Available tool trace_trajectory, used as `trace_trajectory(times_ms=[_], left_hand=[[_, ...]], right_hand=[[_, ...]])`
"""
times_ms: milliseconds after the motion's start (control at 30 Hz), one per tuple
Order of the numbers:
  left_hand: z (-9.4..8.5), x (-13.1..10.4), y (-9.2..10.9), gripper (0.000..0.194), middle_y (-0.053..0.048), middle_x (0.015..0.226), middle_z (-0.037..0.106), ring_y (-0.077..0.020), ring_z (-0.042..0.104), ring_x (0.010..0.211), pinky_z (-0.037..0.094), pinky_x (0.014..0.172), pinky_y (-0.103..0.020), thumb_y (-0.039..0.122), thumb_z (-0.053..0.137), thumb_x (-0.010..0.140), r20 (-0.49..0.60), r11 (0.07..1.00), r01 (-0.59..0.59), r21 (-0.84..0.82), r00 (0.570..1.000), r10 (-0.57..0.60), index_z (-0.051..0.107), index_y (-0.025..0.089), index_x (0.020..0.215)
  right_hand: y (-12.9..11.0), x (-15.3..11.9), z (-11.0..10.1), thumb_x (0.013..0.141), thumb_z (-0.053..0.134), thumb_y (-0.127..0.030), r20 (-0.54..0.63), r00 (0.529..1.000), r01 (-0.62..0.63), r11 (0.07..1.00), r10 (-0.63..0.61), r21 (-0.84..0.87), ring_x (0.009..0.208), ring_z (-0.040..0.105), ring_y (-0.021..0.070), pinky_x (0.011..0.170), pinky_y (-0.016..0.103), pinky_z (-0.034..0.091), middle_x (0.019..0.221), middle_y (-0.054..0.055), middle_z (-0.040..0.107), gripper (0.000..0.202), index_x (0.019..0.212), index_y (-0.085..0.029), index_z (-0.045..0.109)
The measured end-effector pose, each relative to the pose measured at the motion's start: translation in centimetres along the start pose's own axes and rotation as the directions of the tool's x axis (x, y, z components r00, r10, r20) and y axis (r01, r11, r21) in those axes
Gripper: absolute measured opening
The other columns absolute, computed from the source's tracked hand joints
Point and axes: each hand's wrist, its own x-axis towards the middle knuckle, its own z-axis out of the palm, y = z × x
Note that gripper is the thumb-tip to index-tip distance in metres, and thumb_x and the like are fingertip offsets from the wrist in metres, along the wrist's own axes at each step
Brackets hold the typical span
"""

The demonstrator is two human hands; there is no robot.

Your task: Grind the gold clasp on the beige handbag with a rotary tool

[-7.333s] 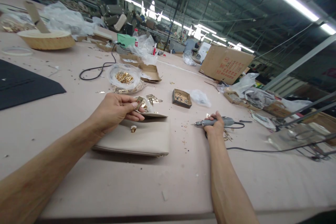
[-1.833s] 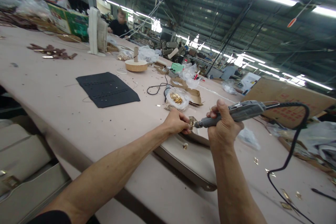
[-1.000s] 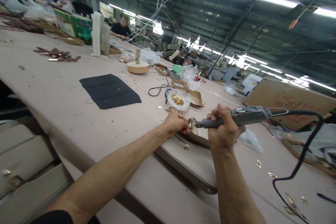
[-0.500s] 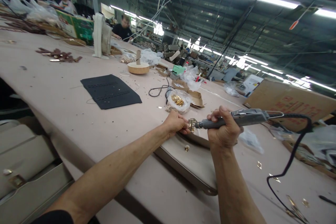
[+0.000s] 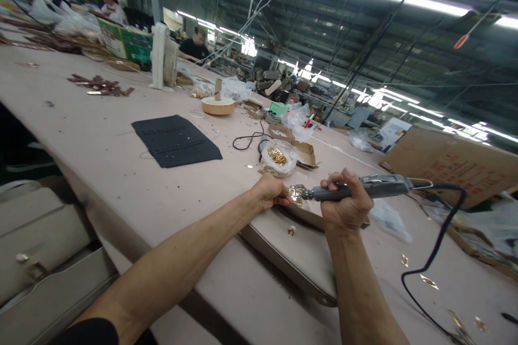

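My right hand is wrapped round a grey electric screwdriver, held nearly level with its tip pointing left. At that tip is a gold metal bag fitting, pinched in the fingers of my left hand. Whether tip and fitting touch, I cannot tell. Below both hands a beige handbag lies on the table, partly hidden by my right forearm. A small gold stud stands out from its face. The screwdriver's black cord loops down on the right.
On the pinkish table lie a black panel, a bag of gold fittings and a round wooden block. A white fan stands behind. Loose gold pieces and a carton are at right; beige bags at lower left.
The view has shifted slightly, so the table things sit a little further right. Both hands keep their hold; the screwdriver's tip stays at the gold fitting. The cord has swung slightly left.
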Motion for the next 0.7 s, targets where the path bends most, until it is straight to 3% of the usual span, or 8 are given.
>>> trace_trajectory(times_ms=[700], left_hand=[[-0.76, 0.83, 0.02, 0.017, -0.007, 0.064, 0.063, -0.0102, 0.058, 0.050, 0.051, 0.045, -0.014, -0.008, 0.061, 0.081, 0.018, 0.992, 0.117, -0.048, 0.993, -0.117, 0.062, 0.005, 0.071]], right_hand=[[0.54, 0.17, -0.72, 0.064, 0.080, -0.029, 0.011, 1.000, -0.026, 0.999, 0.026, 0.027, 0.051, 0.044, 0.0087, 0.054, 0.025, 0.044, 0.062, -0.003, 0.052, 0.031, 0.072, -0.017, 0.053]])
